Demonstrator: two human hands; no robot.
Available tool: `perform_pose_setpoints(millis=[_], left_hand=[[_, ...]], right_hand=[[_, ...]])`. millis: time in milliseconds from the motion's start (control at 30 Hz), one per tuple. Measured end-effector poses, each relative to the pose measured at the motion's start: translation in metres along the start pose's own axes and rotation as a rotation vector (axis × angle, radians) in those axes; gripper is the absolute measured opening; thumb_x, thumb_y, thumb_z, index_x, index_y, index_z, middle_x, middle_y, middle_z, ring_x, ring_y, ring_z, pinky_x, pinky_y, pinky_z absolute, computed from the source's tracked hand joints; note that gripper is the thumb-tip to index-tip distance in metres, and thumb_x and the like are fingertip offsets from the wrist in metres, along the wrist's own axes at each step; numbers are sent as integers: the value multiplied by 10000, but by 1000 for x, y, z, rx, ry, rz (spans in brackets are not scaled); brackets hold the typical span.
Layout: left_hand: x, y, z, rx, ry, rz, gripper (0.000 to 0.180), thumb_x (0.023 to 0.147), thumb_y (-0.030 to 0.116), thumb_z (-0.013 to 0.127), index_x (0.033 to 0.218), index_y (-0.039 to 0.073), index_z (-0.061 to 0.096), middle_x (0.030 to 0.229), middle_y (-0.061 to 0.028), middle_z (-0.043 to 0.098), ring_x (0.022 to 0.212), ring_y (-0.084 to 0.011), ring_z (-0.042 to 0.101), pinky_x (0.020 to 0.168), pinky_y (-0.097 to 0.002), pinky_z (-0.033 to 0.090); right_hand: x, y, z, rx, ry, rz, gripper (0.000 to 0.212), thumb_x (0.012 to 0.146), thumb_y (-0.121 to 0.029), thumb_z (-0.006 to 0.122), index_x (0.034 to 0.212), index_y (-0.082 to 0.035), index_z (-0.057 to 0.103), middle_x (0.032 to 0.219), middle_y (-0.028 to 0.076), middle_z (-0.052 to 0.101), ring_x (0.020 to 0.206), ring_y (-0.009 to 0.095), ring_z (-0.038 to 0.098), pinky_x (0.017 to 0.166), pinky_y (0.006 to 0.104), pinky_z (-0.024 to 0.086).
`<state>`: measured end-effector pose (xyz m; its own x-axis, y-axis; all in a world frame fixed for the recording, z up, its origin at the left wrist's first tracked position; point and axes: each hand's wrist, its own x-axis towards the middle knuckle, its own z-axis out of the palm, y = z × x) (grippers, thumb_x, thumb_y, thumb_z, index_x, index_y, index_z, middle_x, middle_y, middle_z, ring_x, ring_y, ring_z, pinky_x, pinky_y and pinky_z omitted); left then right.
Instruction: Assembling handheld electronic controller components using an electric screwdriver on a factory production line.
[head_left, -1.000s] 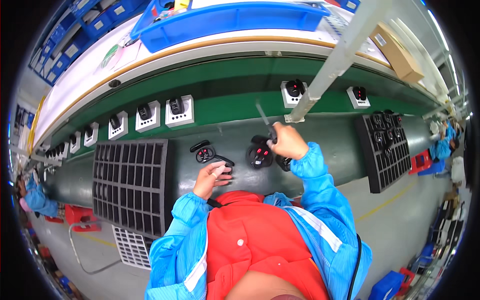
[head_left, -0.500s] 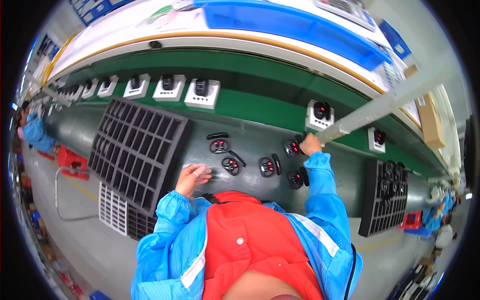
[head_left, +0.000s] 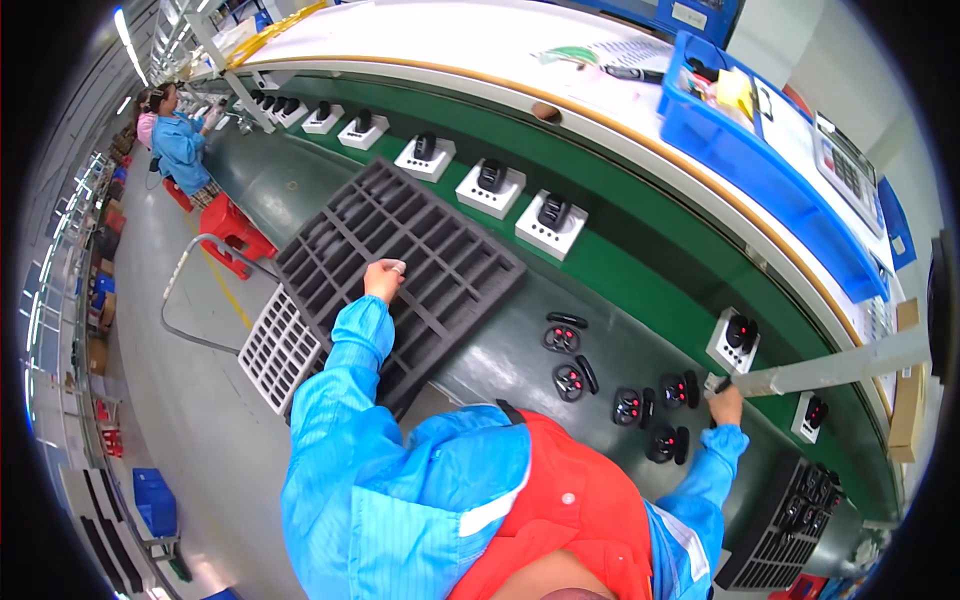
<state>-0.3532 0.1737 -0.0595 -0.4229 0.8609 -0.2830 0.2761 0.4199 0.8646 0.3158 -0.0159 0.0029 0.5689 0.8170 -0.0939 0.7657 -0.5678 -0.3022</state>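
My left hand (head_left: pixel 383 280) is over the grey foam tray (head_left: pixel 470 275) with rows of slots, its fingers drawn together; what they hold, if anything, is hidden. My right hand (head_left: pixel 726 404) is curled beside the end of a pale post, next to a small dark object I cannot make out. Several open black cases, apparently earbud cases with red lights, lie on the dark bench; one case (head_left: pixel 674 391) is nearest my right hand. Others are a case (head_left: pixel 627 406), a case (head_left: pixel 569 381) and a case (head_left: pixel 561 338).
White blocks bearing black devices line the green back panel, one block (head_left: pixel 551 225) near the tray. A pale post (head_left: pixel 830 367) slants across at the right. Another slotted tray (head_left: pixel 785 530) holds black items. A blue bin (head_left: pixel 770 185) sits on the shelf. Co-workers (head_left: pixel 180 140) are far left.
My view has swung left. My left hand has moved from above the bench to the foam tray, and its fingers have closed. My right hand stays near the cases and the post.
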Motion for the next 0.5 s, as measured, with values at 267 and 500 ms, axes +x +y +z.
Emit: perform_pose_setpoints(millis=[267,500], left_hand=[[136,-53,-100,726,417,265,214,768,196,547,855,41,666,878,-216,628,863,-387,597,777,-461,475],[193,-81,-137,866,190,265,230,754,176,628,942,43,631,984,-206,612,956,-376,573,818,-448,464]], right_hand=[[-111,-49,-40,68,147,127,405,669,-191,728,892,64,504,838,271,607,854,430,586,732,439,459],[-174,-128,-36,274,68,135,409,649,-186,734,912,47,526,818,216,621,794,384,610,703,397,479]])
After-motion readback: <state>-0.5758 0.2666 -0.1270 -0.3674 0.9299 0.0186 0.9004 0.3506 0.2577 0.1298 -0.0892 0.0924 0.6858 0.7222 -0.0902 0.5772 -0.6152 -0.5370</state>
